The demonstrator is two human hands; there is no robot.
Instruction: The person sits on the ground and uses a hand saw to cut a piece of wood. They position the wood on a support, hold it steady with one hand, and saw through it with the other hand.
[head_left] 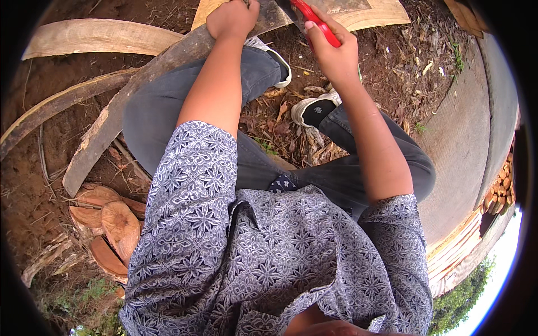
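Note:
A long weathered plank [147, 84] slants from the lower left up to the top edge, lying across my left leg. On its upper part rests my left hand [232, 20], fingers curled down around the board's edge and pressing on it. My right hand [334, 49] is closed around the red handle [317, 23] of what looks like a handsaw. Its dark blade lies against the plank near the top edge, mostly cut off by the frame. Under and beyond the plank are lighter wooden boards [378, 15].
Curved slabs of wood [101, 38] lie at the left on brown soil. Cut wood chunks [119, 227] sit beside my left hip. Wood chips and leaves [417, 61] litter the ground. To the right are large grey sheets [457, 134] and stacked cut wood [500, 187].

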